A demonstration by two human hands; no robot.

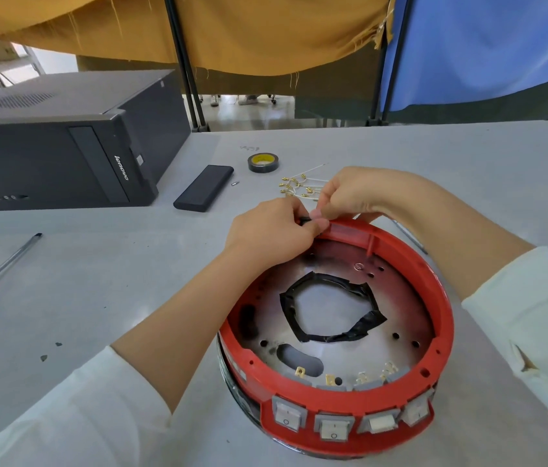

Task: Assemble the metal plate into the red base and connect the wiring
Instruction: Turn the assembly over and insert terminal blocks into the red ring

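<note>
The round red base (441, 298) stands on the table in front of me, with several grey rocker switches (333, 424) along its near wall. Inside it lies the metal plate (397, 298), its centre hole edged with black tape (363, 326). At the far rim, my left hand (265, 230) and my right hand (360, 193) meet fingertip to fingertip and together pinch a small black part (305, 219). A bundle of white wires with brass terminals (296, 188) lies on the table just beyond my hands.
A black computer tower (63, 139) lies at the far left. A black slab-shaped device (203, 187) and a roll of black tape (264, 162) sit behind the base. A long thin tool (3, 267) lies at the left. Curtains hang past the table's far edge.
</note>
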